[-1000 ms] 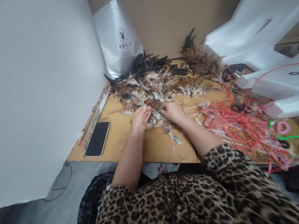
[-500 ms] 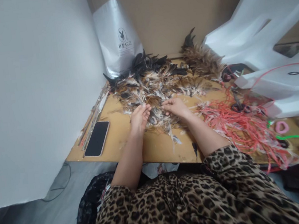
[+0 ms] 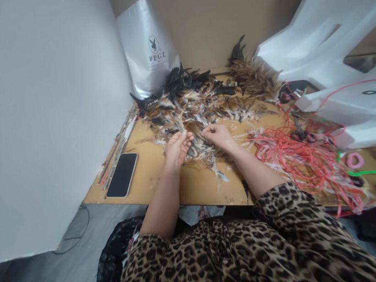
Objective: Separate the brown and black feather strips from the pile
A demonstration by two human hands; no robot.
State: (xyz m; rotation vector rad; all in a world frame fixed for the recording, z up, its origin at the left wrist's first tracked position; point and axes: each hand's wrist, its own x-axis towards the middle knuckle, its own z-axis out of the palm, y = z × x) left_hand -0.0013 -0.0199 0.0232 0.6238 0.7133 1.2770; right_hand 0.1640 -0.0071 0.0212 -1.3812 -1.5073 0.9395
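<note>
A loose heap of brown, white and black feathers [image 3: 186,104] spreads over the wooden table. My left hand [image 3: 177,147] is at the heap's near edge, thumb and forefinger pinched together on what looks like a feather, the other fingers curled. Just to its right, my right hand [image 3: 220,136] is also closed in a pinch, knuckles up. Whatever lies between its fingertips is too small to make out. A small gap separates the two hands, with brown feathers visible behind it.
A phone [image 3: 122,175] lies on the table [image 3: 153,189] at left. Behind the heap stands a silver-white bag [image 3: 150,49]. Brown feathers [image 3: 256,76] are bunched at the back right. Tangled red strips [image 3: 290,160], black-handled scissors [image 3: 300,134] and a pink ring [image 3: 354,160] lie at right.
My left hand has shifted slightly to the right, nearer my right hand. My right hand has moved slightly left. The surrounding things stay put.
</note>
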